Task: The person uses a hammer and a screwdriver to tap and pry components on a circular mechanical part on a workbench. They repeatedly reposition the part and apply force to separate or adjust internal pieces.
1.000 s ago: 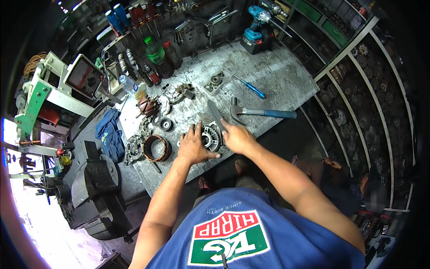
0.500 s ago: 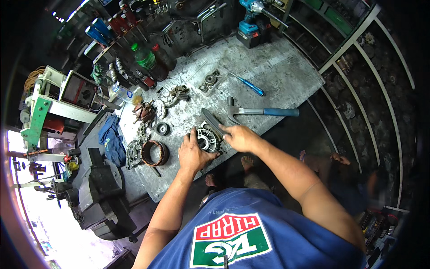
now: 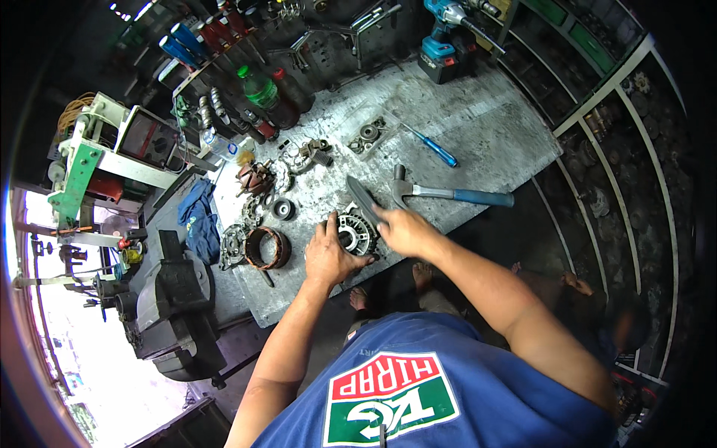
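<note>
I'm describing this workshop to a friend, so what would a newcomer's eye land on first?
Probably the hands at the near edge of the bench: the left hand on a round metal housing, the right hand gripping a dark, elongated tool. Next, perhaps, the blue-handled claw hammer lying just beyond the right hand, and the teal cordless drill standing at the bench's far edge.

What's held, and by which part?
Right grip: dark elongated tool, by its near end. Left grip: on round metal housing, at its left side; clasped or just steadied, unclear.
</note>
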{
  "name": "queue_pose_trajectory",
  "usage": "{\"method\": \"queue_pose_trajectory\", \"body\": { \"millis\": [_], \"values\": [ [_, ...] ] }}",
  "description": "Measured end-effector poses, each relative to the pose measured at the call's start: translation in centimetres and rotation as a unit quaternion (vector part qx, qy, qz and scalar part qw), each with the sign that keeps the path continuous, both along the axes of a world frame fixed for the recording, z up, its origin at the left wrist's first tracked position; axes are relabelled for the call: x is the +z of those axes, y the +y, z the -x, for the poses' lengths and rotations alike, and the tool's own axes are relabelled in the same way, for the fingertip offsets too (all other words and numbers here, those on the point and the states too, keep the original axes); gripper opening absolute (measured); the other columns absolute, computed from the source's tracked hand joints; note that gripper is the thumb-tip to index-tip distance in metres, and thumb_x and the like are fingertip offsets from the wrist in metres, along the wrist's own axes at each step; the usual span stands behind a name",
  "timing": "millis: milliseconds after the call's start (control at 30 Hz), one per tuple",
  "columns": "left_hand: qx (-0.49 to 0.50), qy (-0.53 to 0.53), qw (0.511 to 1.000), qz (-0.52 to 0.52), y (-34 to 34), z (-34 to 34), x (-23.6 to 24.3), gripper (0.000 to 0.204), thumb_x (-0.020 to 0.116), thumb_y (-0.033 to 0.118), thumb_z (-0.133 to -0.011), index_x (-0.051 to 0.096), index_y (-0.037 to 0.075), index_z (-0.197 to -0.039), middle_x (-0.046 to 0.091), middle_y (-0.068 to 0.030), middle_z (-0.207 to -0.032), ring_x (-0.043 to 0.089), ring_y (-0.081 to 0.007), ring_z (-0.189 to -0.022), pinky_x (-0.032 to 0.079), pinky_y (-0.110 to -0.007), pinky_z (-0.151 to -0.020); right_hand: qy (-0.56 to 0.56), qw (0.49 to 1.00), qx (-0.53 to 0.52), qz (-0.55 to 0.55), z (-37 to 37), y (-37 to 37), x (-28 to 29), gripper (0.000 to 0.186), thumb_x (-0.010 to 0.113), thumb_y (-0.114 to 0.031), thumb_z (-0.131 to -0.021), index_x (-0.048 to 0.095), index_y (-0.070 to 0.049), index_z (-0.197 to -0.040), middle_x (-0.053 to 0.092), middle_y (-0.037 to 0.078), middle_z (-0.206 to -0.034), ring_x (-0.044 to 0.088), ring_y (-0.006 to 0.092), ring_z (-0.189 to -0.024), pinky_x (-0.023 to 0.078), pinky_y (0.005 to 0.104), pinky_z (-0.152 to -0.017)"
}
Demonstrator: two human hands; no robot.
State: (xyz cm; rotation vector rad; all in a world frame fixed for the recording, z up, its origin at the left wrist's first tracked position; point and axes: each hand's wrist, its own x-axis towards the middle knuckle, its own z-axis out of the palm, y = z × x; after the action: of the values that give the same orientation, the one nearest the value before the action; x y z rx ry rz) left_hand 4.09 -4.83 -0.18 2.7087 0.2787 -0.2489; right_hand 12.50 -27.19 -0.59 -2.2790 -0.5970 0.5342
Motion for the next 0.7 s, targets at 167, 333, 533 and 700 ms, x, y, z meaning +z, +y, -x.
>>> {"method": "queue_pose_trajectory", "body": {
  "millis": [167, 333, 533, 700],
  "values": [
    [0.0, -0.024, 1.0, -0.007, -0.1, 0.3, -0.2, 0.145, 0.109, 0.061, -0.054, 0.044, 0.001, -0.169, 0.066, -0.0261, -0.142, 0.071, -0.0467, -0.128, 0.059, -0.054, -0.109, 0.024, 0.999, 0.036, 0.023, 5.0, -4.7, 1.0, 0.06, 0.066, -0.021, -0.109, 0.057, -0.008, -0.167, 0.076, 0.031, -0.09, 0.077, 0.0518, -0.088, 0.061, 0.0582, -0.082],
    [0.001, -0.025, 1.0, -0.004, 0.1, 0.4, -0.6, 0.145, 0.109, 0.062, -0.055, 0.043, 0.001, -0.169, 0.065, -0.0257, -0.141, 0.071, -0.0467, -0.127, 0.059, -0.054, -0.109, 0.105, 0.994, -0.004, 0.012, 11.3, -10.1, 4.2, 0.061, 0.069, -0.021, -0.108, 0.059, -0.006, -0.166, 0.078, 0.034, -0.116, 0.078, 0.0503, -0.11, 0.062, 0.0552, -0.098],
    [0.002, -0.039, 0.999, -0.005, 0.1, 0.5, -0.9, 0.147, 0.109, 0.063, -0.055, 0.042, 0.001, -0.169, 0.065, -0.0254, -0.141, 0.071, -0.0473, -0.126, 0.06, -0.055, -0.109, 0.005, 0.997, 0.06, 0.057, -0.6, 0.3, 2.2, 0.056, 0.067, -0.028, -0.11, 0.062, -0.012, -0.163, 0.079, 0.033, -0.109, 0.08, 0.0473, -0.103, 0.063, 0.0556, -0.093],
    [0.013, -0.059, 0.998, 0.007, 0.0, 0.8, -0.9, 0.147, 0.108, 0.064, -0.055, 0.043, 0.0, -0.169, 0.066, -0.0253, -0.141, 0.072, -0.0454, -0.127, 0.061, -0.054, -0.107, 0.051, 0.993, 0.071, 0.081, 3.8, -4.8, 2.7, 0.06, 0.064, -0.027, -0.111, 0.056, -0.014, -0.169, 0.08, 0.027, -0.097, 0.08, 0.0466, -0.093, 0.064, 0.0539, -0.091]
  ]
}}
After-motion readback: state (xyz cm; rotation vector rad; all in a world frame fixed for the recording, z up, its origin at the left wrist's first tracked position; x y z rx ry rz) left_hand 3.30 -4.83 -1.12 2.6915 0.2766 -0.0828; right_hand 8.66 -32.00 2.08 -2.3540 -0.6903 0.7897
